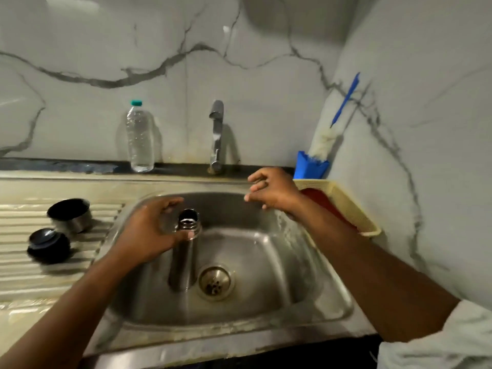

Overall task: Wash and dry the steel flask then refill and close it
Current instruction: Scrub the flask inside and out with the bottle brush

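Flask point(183, 251): slim steel cylinder, upright in sink basin, beside the drain; mouth open, threaded neck exposed.
Steel cap cup point(70, 215): on drainboard, opening up.
Black stopper point(48, 245): on drainboard, just beside cup.
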